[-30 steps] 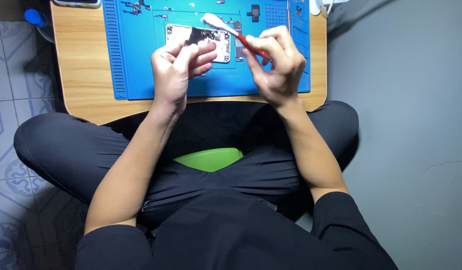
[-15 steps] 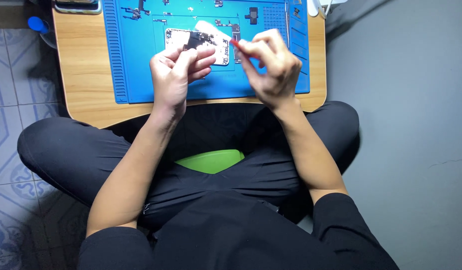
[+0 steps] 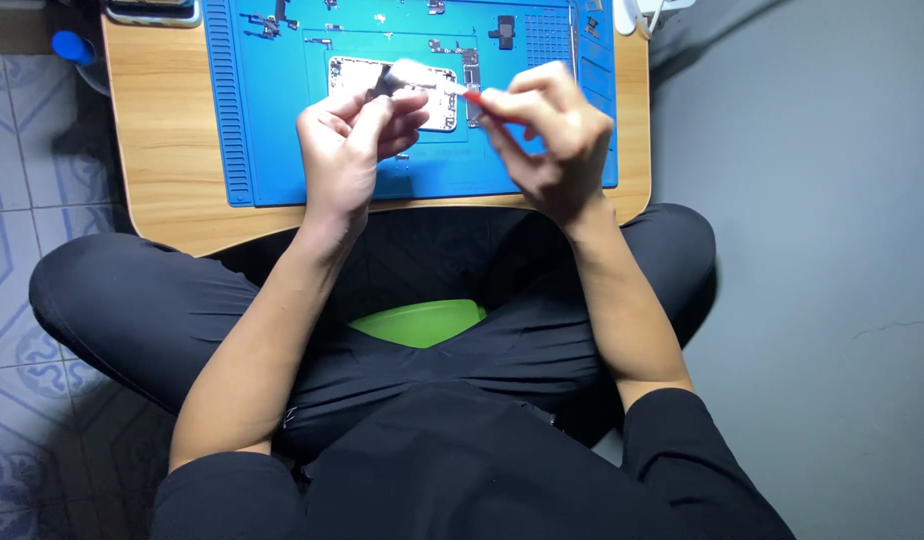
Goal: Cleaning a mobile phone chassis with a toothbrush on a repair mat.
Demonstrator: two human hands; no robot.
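An opened phone body (image 3: 344,76) lies on a blue work mat (image 3: 282,150). My left hand (image 3: 350,140) hovers over its near edge, fingers curled, pinching a small dark part (image 3: 381,86) at the fingertips. My right hand (image 3: 548,128) is closed on a red-handled tool (image 3: 472,97), whose pale flat head (image 3: 414,72) reaches left over the phone, right beside the left fingertips. Both hands hide much of the phone's lower half.
The mat sits on a small wooden table (image 3: 162,160) over my crossed legs. Loose small parts (image 3: 502,30) and screws lie along the mat's far edge. Another device (image 3: 147,10) and a blue cap (image 3: 70,46) are at far left, a green seat (image 3: 418,322) below.
My right hand has tipped the tool down and leftward, so its pale head now lies over the phone by the left fingertips. The left hand stays at the phone.
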